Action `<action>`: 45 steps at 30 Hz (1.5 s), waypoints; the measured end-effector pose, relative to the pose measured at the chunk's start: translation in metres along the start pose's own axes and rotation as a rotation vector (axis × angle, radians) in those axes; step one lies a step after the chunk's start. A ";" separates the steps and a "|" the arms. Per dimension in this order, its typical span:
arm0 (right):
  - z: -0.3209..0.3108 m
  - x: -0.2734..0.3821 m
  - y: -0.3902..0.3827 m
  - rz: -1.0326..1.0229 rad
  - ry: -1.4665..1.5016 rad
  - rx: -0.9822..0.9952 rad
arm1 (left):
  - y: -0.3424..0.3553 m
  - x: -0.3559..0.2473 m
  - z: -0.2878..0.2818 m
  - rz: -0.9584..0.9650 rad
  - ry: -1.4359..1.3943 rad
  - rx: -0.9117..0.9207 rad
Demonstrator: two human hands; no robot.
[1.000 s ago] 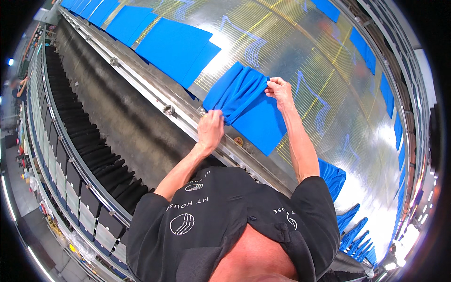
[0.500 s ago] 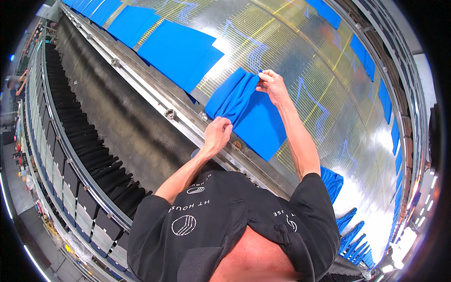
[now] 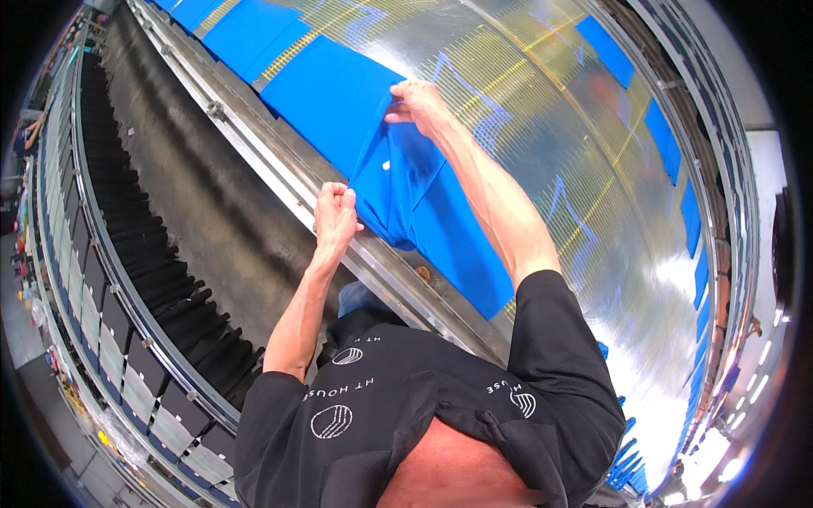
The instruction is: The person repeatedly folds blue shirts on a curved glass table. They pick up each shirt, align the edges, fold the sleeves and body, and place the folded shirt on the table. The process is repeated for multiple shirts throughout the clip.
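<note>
A blue fabric piece [image 3: 391, 196] is stretched between my hands over the long table [image 3: 542, 118], its near part in loose folds and its lower end lying flat. My left hand [image 3: 335, 218] is closed on its corner near the table's edge. Farther out, my right hand [image 3: 417, 108] pinches the same edge between thumb and fingers. A small white spot shows on the cloth. Just beyond the held edge lies another flat blue piece [image 3: 326, 89], partly met by the held cloth.
More blue pieces [image 3: 605, 51] lie along the table's far side and up the near side. A metal rail [image 3: 216, 110] edges the table on my left. Past the dark aisle floor [image 3: 195, 203], a rack holds a row of black fabric pieces [image 3: 165, 262].
Both hands have moved up and left along the table, drawing the bunched blue fabric open toward the neighbouring flat piece. The view has shifted slightly.
</note>
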State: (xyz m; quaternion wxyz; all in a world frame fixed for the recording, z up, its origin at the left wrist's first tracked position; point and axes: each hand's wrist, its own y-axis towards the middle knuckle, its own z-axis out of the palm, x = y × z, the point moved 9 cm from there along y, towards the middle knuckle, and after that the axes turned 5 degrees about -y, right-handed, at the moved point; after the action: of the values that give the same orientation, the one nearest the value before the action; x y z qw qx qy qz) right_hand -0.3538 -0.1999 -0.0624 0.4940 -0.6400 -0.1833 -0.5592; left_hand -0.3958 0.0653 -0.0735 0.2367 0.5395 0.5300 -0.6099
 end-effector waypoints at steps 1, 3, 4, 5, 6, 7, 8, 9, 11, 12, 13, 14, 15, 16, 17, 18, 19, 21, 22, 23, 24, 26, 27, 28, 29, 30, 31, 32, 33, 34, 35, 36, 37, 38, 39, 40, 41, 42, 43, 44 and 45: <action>0.010 0.007 0.006 -0.010 -0.002 0.026 | 0.001 -0.006 -0.005 0.022 -0.007 -0.018; 0.026 0.015 0.017 -0.022 -0.005 0.082 | 0.005 -0.015 -0.016 0.051 0.015 -0.077; 0.032 0.019 0.020 -0.038 -0.004 0.111 | 0.007 -0.017 -0.024 0.043 0.069 -0.107; 0.036 0.020 0.022 -0.032 0.003 0.121 | 0.008 -0.020 -0.030 0.059 0.108 -0.134; 0.039 0.021 0.025 -0.030 0.012 0.129 | 0.008 -0.026 -0.036 0.102 0.167 -0.187; 0.041 0.021 0.026 -0.027 0.020 0.134 | 0.006 -0.032 -0.041 0.160 0.214 -0.238; 0.043 0.021 0.027 -0.030 0.036 0.162 | 0.004 -0.039 -0.044 0.219 0.262 -0.287; 0.044 0.021 0.026 -0.034 0.052 0.190 | 0.000 -0.041 -0.048 0.252 0.241 -0.334; 0.046 0.019 0.024 -0.044 0.109 0.260 | -0.011 -0.046 -0.052 0.321 0.199 -0.429; 0.044 0.017 0.021 -0.049 0.150 0.301 | -0.020 -0.052 -0.051 0.417 0.183 -0.463; 0.040 0.016 0.017 -0.058 0.192 0.340 | -0.028 -0.055 -0.045 0.476 0.191 -0.449; 0.031 0.011 0.012 -0.059 0.209 0.353 | -0.040 -0.057 -0.037 0.546 0.196 -0.436; 0.020 0.004 0.006 -0.062 0.227 0.368 | -0.054 -0.058 -0.029 0.617 0.201 -0.423; 0.010 0.001 -0.002 -0.085 0.253 0.411 | -0.063 -0.057 -0.012 0.654 0.317 -0.347; -0.011 -0.011 -0.009 -0.057 0.211 0.355 | -0.074 -0.053 0.006 0.687 0.435 -0.268; -0.031 -0.019 -0.020 -0.068 0.186 0.355 | -0.081 -0.039 0.026 0.615 0.502 -0.145; -0.057 -0.034 -0.028 -0.012 0.114 0.271 | -0.087 -0.024 0.047 0.545 0.566 -0.022; -0.111 -0.058 -0.052 0.073 -0.033 0.127 | -0.105 -0.004 0.084 0.531 0.546 0.156; -0.142 -0.072 -0.067 0.142 -0.130 0.008 | -0.111 0.006 0.101 0.525 0.594 0.233; -0.163 -0.077 -0.082 0.157 -0.180 -0.011 | -0.117 0.017 0.117 0.508 0.639 0.320; -0.186 -0.081 -0.096 0.187 -0.246 -0.058 | -0.122 0.024 0.129 0.522 0.670 0.369; -0.221 -0.092 -0.124 0.230 -0.328 -0.133 | -0.131 0.036 0.146 0.537 0.733 0.416; -0.234 -0.093 -0.135 0.230 -0.348 -0.160 | -0.133 0.041 0.155 0.541 0.763 0.442; -0.246 -0.094 -0.145 0.219 -0.361 -0.173 | -0.137 0.046 0.162 0.551 0.788 0.464; -0.255 -0.098 -0.155 0.231 -0.373 -0.199 | -0.142 0.051 0.166 0.548 0.814 0.487; -0.260 -0.102 -0.162 0.228 -0.378 -0.208 | -0.146 0.056 0.169 0.547 0.835 0.505; -0.265 -0.105 -0.169 0.227 -0.385 -0.215 | -0.152 0.058 0.173 0.561 0.840 0.531; -0.268 -0.108 -0.175 0.223 -0.362 -0.219 | -0.158 0.061 0.177 0.575 0.838 0.553; -0.271 -0.110 -0.181 0.215 -0.350 -0.223 | -0.164 0.063 0.181 0.586 0.831 0.573; -0.274 -0.111 -0.186 0.205 -0.338 -0.226 | -0.170 0.064 0.185 0.601 0.829 0.579; -0.278 -0.112 -0.191 0.202 -0.333 -0.235 | -0.175 0.065 0.189 0.607 0.828 0.580; -0.280 -0.112 -0.195 0.198 -0.341 -0.226 | -0.180 0.067 0.193 0.603 0.827 0.592; -0.283 -0.113 -0.198 0.195 -0.347 -0.230 | -0.184 0.069 0.197 0.594 0.821 0.611; -0.286 -0.114 -0.202 0.190 -0.357 -0.237 | -0.187 0.071 0.200 0.586 0.813 0.625; -0.290 -0.114 -0.207 0.186 -0.369 -0.245 | -0.190 0.071 0.203 0.595 0.818 0.630; -0.294 -0.115 -0.211 0.185 -0.391 -0.245 | -0.193 0.073 0.206 0.593 0.820 0.647; -0.297 -0.116 -0.214 0.182 -0.403 -0.249 | -0.197 0.075 0.208 0.588 0.812 0.667; -0.300 -0.118 -0.218 0.179 -0.415 -0.253 | -0.199 0.076 0.210 0.593 0.825 0.673; -0.304 -0.119 -0.221 0.174 -0.426 -0.258 | -0.200 0.077 0.211 0.597 0.828 0.682; -0.306 -0.121 -0.223 0.165 -0.424 -0.255 | -0.202 0.077 0.212 0.598 0.821 0.694; -0.307 -0.123 -0.226 0.154 -0.418 -0.250 | -0.203 0.078 0.214 0.609 0.831 0.704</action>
State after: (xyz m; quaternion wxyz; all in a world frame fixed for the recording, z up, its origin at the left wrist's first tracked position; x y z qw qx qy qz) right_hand -0.7334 -0.3180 -0.1109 0.4038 -0.8099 -0.1617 -0.3936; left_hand -0.6813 -0.0390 -0.0953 -0.0182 0.9043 0.1674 -0.3923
